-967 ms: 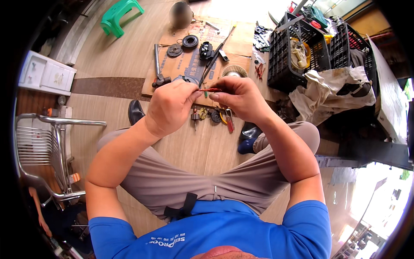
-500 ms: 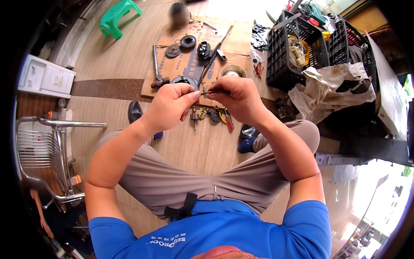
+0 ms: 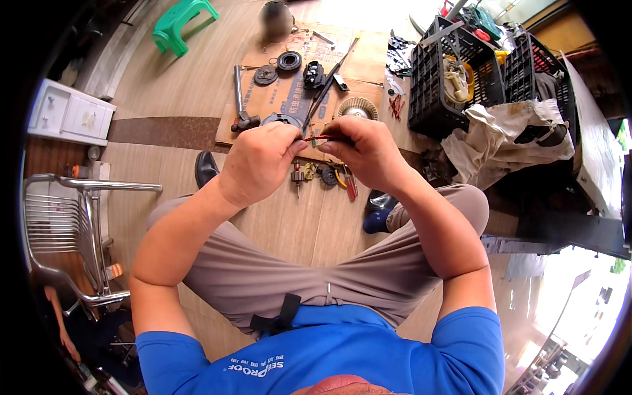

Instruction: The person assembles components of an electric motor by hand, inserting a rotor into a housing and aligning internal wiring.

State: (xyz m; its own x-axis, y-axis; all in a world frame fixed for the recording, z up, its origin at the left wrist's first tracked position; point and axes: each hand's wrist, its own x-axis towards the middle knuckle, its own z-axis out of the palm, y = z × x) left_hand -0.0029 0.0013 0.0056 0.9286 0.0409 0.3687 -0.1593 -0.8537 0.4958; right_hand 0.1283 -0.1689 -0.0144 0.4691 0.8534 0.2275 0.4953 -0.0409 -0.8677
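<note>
A thin red wire [image 3: 316, 137] is stretched between my two hands, above the near edge of a flattened cardboard sheet [image 3: 368, 52]. My left hand [image 3: 260, 158] pinches its left end between thumb and fingers. The right end is gripped by my right hand [image 3: 365, 145], whose curled fingers hide part of it. Beneath the hands on the floor lie a small motor armature [image 3: 298, 176], a round dark part [image 3: 328, 176] and pliers with red and yellow handles [image 3: 348, 184]. A pale finned fan wheel [image 3: 357, 107] shows just beyond my right hand.
Cardboard carries a hammer [image 3: 239, 95], black rings [image 3: 288, 61], a dark motor part [image 3: 314, 76] and long dark rods. Black crates [image 3: 438, 92] and a pale cloth [image 3: 507, 138] stand right. A green stool [image 3: 181, 26] is far left, a metal chair [image 3: 59, 224] near left.
More of the red wire shows between my hands, and my left hand has turned slightly, its fingers closer together. The right hand stays nearly in place.
</note>
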